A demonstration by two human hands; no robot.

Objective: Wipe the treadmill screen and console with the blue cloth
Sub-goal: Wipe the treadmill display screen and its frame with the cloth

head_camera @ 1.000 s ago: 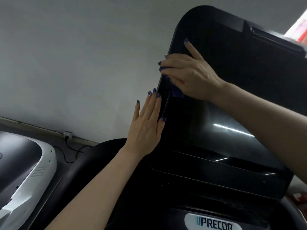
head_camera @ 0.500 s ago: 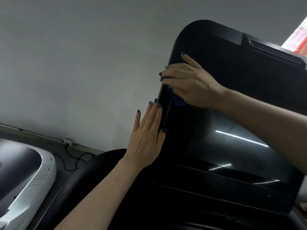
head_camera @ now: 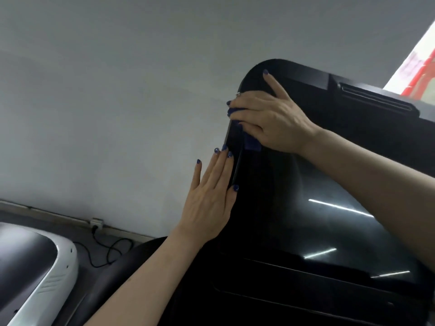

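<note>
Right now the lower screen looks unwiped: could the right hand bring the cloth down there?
Probably yes: the right hand presses the blue cloth at the screen's upper left edge, and the glass below looks unobstructed.

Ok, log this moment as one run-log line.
right hand: presses blue cloth on screen upper-left edge | left hand: flat, fingers straight, against screen's left side | step: wiping
</note>
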